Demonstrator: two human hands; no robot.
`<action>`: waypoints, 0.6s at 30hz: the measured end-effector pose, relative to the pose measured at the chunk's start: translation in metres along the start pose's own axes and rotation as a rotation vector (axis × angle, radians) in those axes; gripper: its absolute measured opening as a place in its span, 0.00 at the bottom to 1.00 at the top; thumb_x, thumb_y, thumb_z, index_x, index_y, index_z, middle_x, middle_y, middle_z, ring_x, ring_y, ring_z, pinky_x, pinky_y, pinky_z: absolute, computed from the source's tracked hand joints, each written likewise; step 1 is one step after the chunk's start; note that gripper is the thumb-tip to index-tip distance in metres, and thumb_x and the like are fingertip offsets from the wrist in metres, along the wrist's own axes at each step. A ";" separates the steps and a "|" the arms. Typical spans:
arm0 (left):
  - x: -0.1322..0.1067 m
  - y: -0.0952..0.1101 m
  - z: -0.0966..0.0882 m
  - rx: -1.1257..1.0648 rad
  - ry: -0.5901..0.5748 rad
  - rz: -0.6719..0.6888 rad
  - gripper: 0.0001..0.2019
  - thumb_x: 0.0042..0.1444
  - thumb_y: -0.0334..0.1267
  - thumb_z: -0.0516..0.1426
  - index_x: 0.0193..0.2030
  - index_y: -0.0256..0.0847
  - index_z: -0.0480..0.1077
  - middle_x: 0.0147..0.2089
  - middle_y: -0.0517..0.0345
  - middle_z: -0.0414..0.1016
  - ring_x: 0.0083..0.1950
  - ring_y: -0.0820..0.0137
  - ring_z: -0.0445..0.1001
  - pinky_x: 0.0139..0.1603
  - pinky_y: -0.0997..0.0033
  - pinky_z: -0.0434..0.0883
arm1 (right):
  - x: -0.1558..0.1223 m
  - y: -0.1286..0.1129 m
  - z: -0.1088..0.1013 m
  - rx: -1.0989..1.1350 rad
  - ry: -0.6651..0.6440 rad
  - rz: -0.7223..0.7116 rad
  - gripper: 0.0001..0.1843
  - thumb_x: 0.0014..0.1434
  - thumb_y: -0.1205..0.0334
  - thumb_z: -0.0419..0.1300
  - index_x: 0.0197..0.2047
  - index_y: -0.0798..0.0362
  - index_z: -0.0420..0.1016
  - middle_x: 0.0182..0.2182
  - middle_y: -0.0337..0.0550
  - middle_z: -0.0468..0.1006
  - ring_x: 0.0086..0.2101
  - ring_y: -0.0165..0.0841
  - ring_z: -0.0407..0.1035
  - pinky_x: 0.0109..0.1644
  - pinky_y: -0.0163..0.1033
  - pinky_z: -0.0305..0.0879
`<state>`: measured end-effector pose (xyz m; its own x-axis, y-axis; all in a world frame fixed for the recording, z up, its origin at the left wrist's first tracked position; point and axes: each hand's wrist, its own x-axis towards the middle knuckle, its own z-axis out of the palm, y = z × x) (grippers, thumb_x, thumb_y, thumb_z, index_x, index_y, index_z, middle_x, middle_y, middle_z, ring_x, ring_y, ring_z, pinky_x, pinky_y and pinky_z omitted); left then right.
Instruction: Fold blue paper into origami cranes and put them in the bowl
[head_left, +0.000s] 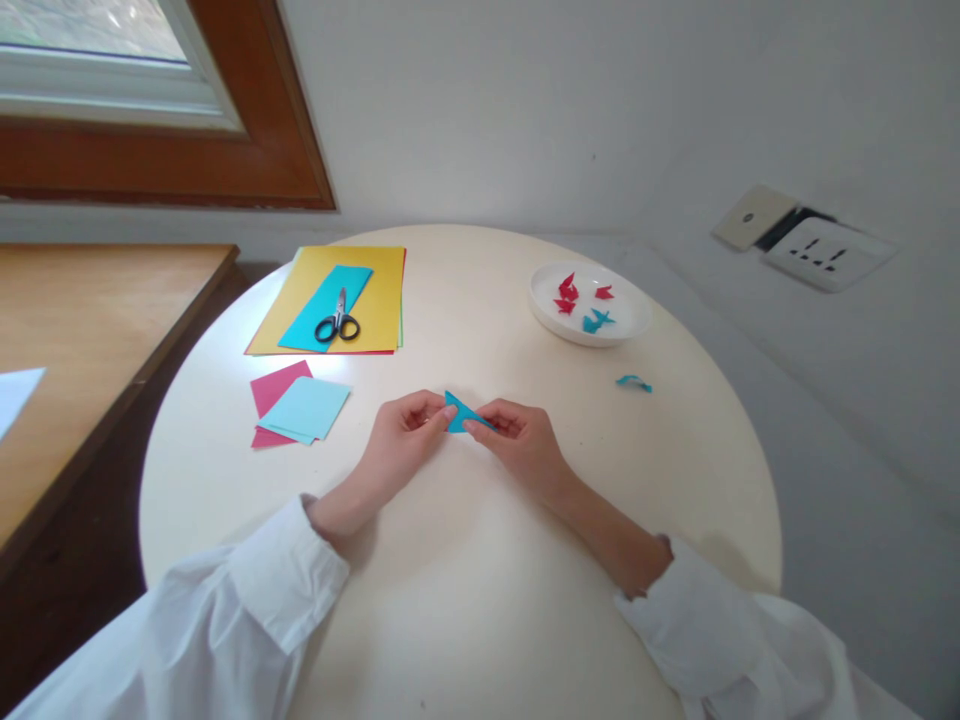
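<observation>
A small blue piece of folded paper (460,413), roughly triangular, is held between my two hands above the middle of the round table. My left hand (409,430) pinches its left side between thumb and fingers. The right corner is pinched by my right hand (521,435), the thumb lying on the near edge. My fingertips hide parts of the paper. To the left lie light blue paper squares (306,408) on top of dark pink ones (279,387).
Black-handled scissors (339,322) rest on a blue paper strip (300,320) over yellow sheets (375,300). At the back right, a white plate (544,312) holds several red and blue folded paper pieces. A curled blue scrap (634,383) lies nearby on the white table (465,620).
</observation>
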<state>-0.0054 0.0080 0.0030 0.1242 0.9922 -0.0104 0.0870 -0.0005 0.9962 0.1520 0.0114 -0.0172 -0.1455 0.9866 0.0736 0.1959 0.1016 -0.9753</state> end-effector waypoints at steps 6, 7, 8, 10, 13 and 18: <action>-0.001 0.003 0.001 -0.008 -0.108 -0.062 0.16 0.44 0.48 0.61 0.22 0.35 0.68 0.20 0.65 0.61 0.22 0.79 0.53 0.22 0.77 0.50 | -0.001 -0.002 0.000 -0.029 -0.036 0.000 0.11 0.47 0.55 0.61 0.25 0.55 0.74 0.21 0.38 0.72 0.23 0.27 0.60 0.28 0.35 0.55; -0.001 0.003 0.001 -0.004 -0.107 -0.068 0.16 0.44 0.48 0.62 0.22 0.35 0.68 0.19 0.65 0.60 0.22 0.80 0.52 0.21 0.77 0.49 | -0.001 -0.002 0.000 -0.026 -0.036 -0.002 0.11 0.47 0.55 0.62 0.25 0.55 0.74 0.21 0.38 0.72 0.23 0.27 0.60 0.28 0.35 0.55; -0.001 0.003 0.001 -0.004 -0.103 -0.076 0.16 0.43 0.48 0.62 0.21 0.35 0.68 0.19 0.66 0.59 0.21 0.80 0.51 0.21 0.77 0.49 | -0.001 -0.001 0.000 -0.020 -0.033 -0.003 0.11 0.47 0.55 0.62 0.25 0.55 0.74 0.21 0.38 0.72 0.23 0.27 0.60 0.28 0.35 0.55; -0.002 0.003 0.001 -0.010 -0.090 -0.097 0.17 0.43 0.48 0.63 0.21 0.35 0.67 0.18 0.67 0.56 0.20 0.80 0.49 0.20 0.77 0.47 | -0.001 0.000 0.001 -0.003 -0.028 0.003 0.11 0.46 0.55 0.62 0.25 0.55 0.74 0.21 0.38 0.72 0.23 0.27 0.60 0.28 0.35 0.55; -0.002 0.003 0.001 -0.043 -0.071 -0.127 0.17 0.45 0.48 0.61 0.21 0.36 0.65 0.17 0.67 0.55 0.20 0.81 0.48 0.19 0.77 0.45 | -0.001 0.001 0.000 0.025 -0.032 0.030 0.11 0.45 0.54 0.63 0.24 0.54 0.73 0.21 0.37 0.71 0.23 0.27 0.59 0.28 0.35 0.54; -0.002 0.001 0.001 -0.077 -0.016 -0.134 0.16 0.45 0.47 0.61 0.22 0.36 0.65 0.18 0.66 0.57 0.20 0.81 0.49 0.19 0.77 0.46 | -0.001 -0.002 0.000 0.055 -0.019 0.068 0.13 0.44 0.53 0.63 0.22 0.54 0.71 0.18 0.35 0.66 0.22 0.26 0.56 0.26 0.34 0.51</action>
<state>-0.0043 0.0057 0.0034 0.1319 0.9807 -0.1442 0.0282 0.1417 0.9895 0.1521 0.0105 -0.0151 -0.1518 0.9884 0.0039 0.1523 0.0273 -0.9880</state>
